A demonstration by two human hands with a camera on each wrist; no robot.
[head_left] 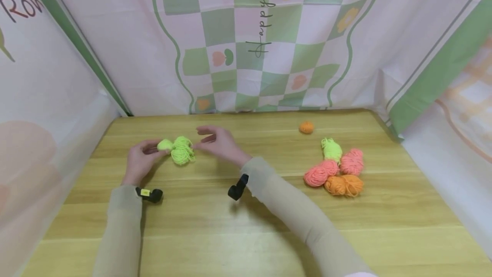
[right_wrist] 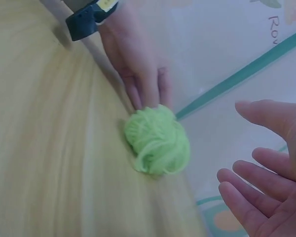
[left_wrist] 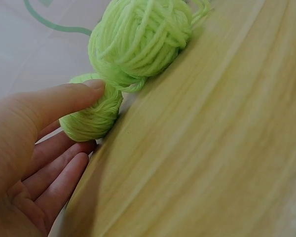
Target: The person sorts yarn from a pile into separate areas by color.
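Observation:
My left hand (head_left: 140, 161) pinches a small lime-green yarn ball (head_left: 165, 145) at the left of the table. In the left wrist view, the thumb lies over this small ball (left_wrist: 91, 116) and the fingers are beneath it. Joined to its far side is a bigger, looser lime-green yarn bundle (head_left: 182, 151), with strands sticking out at its right end. My right hand (head_left: 222, 143) hovers just right of that bundle, thumb and fingers spread. Nothing lies in the right hand (right_wrist: 274, 185) in the right wrist view, where the bundle (right_wrist: 158, 140) sits apart from the fingers.
On the right of the wooden table (head_left: 230, 243) lie a lime-green skein (head_left: 332, 150), two pink skeins (head_left: 321, 173) and an orange skein (head_left: 344, 185), close together. A small orange yarn ball (head_left: 306, 127) sits behind them. A checked curtain (head_left: 250, 72) hangs along the back edge.

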